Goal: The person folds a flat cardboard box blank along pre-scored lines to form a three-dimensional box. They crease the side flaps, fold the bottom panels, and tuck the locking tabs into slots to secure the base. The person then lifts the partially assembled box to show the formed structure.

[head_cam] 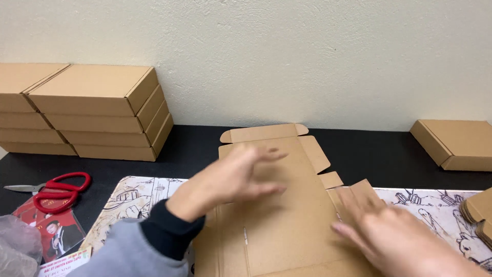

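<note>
1. A flat, unfolded box blank (279,215) of brown card lies in the middle of the bench (379,154), on a drawn mat (138,197) with line-art figures.
2. The blank's far flaps (264,132) point toward the wall (307,56); small side tabs (330,179) stick out on its right edge.
3. The left hand (230,177) hovers over the blank's left half, palm down, blurred. Its fingers (269,154) are spread wide and hold nothing; whether the palm touches the card cannot be told.
4. The left arm wears a grey sleeve (123,251) with a dark cuff (164,231).
5. The right hand (389,238) lies on the blank's right side, near the side tabs. Its fingers (359,202) are stretched out flat, close together, pressing on the card rather than gripping it.
6. At the far left, against the wall, stands a stack of closed boxes (97,113), four high, with a second stack just beside it at the frame edge.
7. Red scissors (56,192) lie on the bench left of the mat, partly over a printed card (56,233).
8. A clear bag (18,246) sits in the lower left corner.
9. One closed box (453,143) lies at the far right; more card pieces (479,213) rest at the right edge, on the mat.
</note>
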